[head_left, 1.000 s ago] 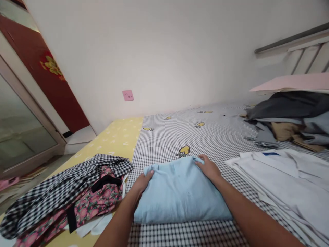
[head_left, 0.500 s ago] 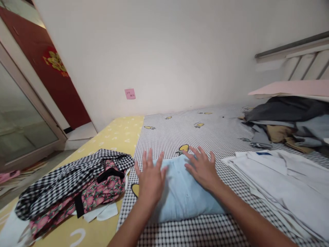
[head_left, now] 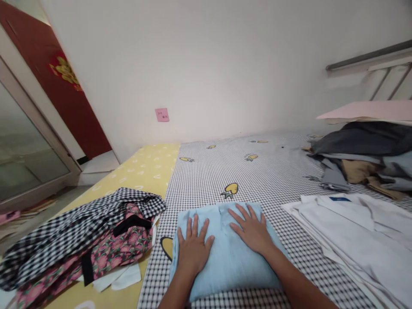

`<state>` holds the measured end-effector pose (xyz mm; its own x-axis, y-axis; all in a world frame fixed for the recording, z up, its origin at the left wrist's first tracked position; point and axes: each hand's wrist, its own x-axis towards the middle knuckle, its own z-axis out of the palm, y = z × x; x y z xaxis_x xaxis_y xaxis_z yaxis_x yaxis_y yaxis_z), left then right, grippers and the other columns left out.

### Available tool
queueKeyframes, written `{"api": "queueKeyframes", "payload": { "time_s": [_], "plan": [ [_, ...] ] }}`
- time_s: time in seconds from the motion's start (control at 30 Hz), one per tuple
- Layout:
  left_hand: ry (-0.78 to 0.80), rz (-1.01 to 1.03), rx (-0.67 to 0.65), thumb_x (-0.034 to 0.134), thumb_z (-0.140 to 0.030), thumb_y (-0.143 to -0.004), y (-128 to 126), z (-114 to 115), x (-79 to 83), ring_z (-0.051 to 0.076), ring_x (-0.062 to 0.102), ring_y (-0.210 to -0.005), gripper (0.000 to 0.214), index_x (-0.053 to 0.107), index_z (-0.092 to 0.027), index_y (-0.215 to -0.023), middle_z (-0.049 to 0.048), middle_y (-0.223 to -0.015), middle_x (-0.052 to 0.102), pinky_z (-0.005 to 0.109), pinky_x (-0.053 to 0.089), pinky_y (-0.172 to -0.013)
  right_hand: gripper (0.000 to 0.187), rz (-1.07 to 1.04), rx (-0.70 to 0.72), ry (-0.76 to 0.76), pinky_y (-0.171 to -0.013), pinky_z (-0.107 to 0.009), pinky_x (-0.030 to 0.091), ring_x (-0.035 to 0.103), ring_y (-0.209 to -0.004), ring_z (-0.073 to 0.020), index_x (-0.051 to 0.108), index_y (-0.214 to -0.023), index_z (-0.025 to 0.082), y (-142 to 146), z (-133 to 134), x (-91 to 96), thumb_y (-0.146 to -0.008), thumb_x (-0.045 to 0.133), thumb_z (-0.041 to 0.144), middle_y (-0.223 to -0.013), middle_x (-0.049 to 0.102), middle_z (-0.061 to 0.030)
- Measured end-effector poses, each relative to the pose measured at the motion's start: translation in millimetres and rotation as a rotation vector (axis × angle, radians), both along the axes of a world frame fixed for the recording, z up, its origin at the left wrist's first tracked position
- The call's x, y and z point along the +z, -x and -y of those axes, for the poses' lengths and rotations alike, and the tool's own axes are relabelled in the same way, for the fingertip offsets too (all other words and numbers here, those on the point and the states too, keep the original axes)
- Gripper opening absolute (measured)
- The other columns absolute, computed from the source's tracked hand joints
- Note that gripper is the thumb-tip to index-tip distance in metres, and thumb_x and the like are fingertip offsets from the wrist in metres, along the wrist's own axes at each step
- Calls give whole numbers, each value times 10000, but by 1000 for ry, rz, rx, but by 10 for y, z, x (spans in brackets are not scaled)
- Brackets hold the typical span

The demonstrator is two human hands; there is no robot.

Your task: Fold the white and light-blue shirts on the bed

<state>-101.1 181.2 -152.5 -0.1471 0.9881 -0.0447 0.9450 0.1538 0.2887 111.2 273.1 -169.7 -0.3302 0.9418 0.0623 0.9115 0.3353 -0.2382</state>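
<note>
A folded light blue button-front shirt point(head_left: 233, 274) lies on the checked bedsheet point(head_left: 257, 180). My left hand point(head_left: 194, 246) rests flat on its left half, fingers spread. My right hand point(head_left: 249, 229) presses flat on its right half, close to the top fold. Neither hand grips the cloth. A yellow heart-shaped print point(head_left: 166, 248) shows just left of the shirt.
To the left, a black-and-white gingham and pink floral garment pile point(head_left: 80, 242) sits on a yellow sheet point(head_left: 141, 171). A stack of white shirts point(head_left: 354, 231) lies right. Dark and tan clothes point(head_left: 363, 150) lie beneath a pink board point(head_left: 370, 110), near a wall and mirrored door point(head_left: 28, 146).
My hands first pinched the shirt's far edge, then lifted off with fingers spread, and now lie flat on it. The shirt looks flatter, with a squarer top edge.
</note>
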Motion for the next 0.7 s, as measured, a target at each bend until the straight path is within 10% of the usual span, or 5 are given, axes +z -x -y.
{"api": "queueKeyframes", "payload": {
  "time_s": [0.13, 0.23, 0.4, 0.57, 0.7],
  "plan": [
    [-5, 297, 44, 530, -502, -900, 67, -84, 135, 337, 86, -1569, 619, 480, -306, -1485, 95, -1677, 216, 661, -107, -1200, 573, -46, 2, 150, -1176, -721, 17, 75, -1561, -344, 351, -1533, 471, -39, -79, 160, -976, 371, 603, -1693, 203, 63],
    [-112, 501, 136, 469, -471, -918, 304, -54, 423, 273, 302, -1519, 578, 530, -215, -1433, 126, -1608, 408, 516, 149, -1256, 605, -68, 14, 206, -1163, -701, 182, 198, -1544, -309, 311, -1570, 384, -120, -95, 480, -989, 316, 551, -1686, 239, -31],
    [-521, 599, 474, 220, -345, -940, 753, 614, 723, 251, 409, -1435, 561, 508, -78, -1341, 209, -1484, 507, 393, 275, -1226, 784, -118, 117, 19, -1196, -672, 100, 160, -1556, -293, 173, -1616, 331, -125, 384, 942, -910, 456, 521, -1699, 174, -84],
    [-745, 845, 656, 360, -491, -899, 520, 1635, 164, 297, 567, -1242, 419, 604, -214, -1097, 138, -1257, 645, 435, 412, -1137, 966, 8, 452, -12, -1194, -684, 20, 64, -1558, -375, 209, -1599, 398, 192, 1204, 771, -745, 654, 320, -1715, 38, -60],
    [-347, 1290, 521, 540, -600, -872, 36, 2220, -366, 295, 671, -992, 381, 649, -278, -1044, 92, -1010, 705, 445, 544, -966, 1135, 207, 398, -36, -1193, -687, 28, 40, -1550, -400, 166, -1591, 448, 544, 1475, 457, -630, 565, -3, -1712, 10, -40]
  ]
}}
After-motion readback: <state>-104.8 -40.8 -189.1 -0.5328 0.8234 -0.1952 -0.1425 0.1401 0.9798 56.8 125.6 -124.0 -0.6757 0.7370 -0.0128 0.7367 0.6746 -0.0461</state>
